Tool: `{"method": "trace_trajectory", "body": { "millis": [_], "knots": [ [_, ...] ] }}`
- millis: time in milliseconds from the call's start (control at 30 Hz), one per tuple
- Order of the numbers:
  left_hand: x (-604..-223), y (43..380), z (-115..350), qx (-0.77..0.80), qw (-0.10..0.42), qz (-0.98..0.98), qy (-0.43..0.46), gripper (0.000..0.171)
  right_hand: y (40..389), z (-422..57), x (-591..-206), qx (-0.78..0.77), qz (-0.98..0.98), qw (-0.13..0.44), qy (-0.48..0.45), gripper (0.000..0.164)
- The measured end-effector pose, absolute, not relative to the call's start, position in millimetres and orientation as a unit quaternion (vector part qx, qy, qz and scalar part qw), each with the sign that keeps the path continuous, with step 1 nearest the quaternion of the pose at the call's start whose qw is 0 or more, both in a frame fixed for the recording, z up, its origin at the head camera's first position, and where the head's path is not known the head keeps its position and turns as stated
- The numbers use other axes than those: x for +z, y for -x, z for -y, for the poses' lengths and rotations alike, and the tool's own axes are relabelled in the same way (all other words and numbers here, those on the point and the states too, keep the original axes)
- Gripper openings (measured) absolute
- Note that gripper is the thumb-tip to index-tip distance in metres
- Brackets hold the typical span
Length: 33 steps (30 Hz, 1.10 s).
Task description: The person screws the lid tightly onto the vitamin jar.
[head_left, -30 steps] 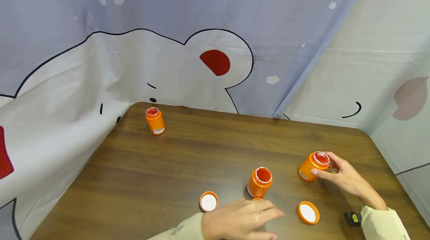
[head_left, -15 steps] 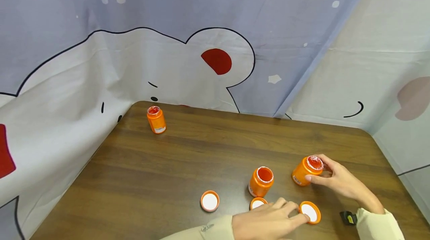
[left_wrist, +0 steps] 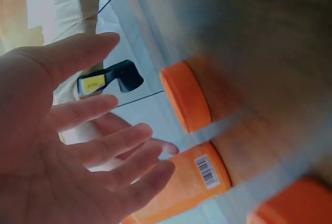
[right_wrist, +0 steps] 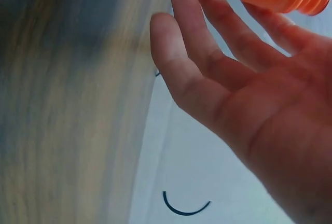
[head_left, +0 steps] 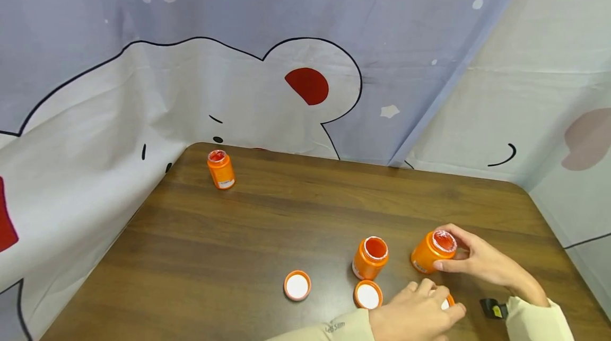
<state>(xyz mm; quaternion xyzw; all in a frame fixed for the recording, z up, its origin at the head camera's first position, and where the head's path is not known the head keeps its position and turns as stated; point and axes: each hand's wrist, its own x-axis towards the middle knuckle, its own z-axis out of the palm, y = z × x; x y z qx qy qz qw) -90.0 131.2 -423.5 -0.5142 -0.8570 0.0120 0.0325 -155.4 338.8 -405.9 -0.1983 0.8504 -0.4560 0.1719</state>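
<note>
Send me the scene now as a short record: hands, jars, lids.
Left hand: close over the right lid; contact unclear
Right hand: grips the right jar, uncapped
Middle jar: uncapped, unheld
Far jar: uncapped, near the table's far left corner
Middle lid: white inside up, near side of middle jar
Left lid: white inside up

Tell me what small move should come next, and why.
Perhaps the left hand should pinch the round, orange, white-lined lid partly hidden beneath it: that hand is open, close over the lid, while the right hand grips an uncapped, orange, cylindrical jar.
</note>
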Motion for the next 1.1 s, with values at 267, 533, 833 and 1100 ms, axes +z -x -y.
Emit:
{"method": "trace_trajectory", "body": {
  "millis": [267, 533, 833, 1100],
  "knots": [
    [-435, 87, -150, 0.015, -0.021, 0.887, 0.462, 0.047, 158, -344, -414, -0.525, -0.777, 0.233, 0.258, 0.051],
    [-439, 87, -162, 0.044, 0.031, 0.896, 0.440, 0.038, 160, -346, -418, -0.545, -0.754, 0.238, 0.277, 0.052],
    [-443, 89, -165, 0.057, 0.026, 0.901, 0.429, 0.045, 161, -345, -419, -0.548, -0.753, 0.246, 0.268, 0.053],
    [-438, 92, -160, 0.066, 0.000, 0.884, 0.463, 0.051, 160, -347, -420, -0.546, -0.752, 0.246, 0.277, 0.054]
  ]
}}
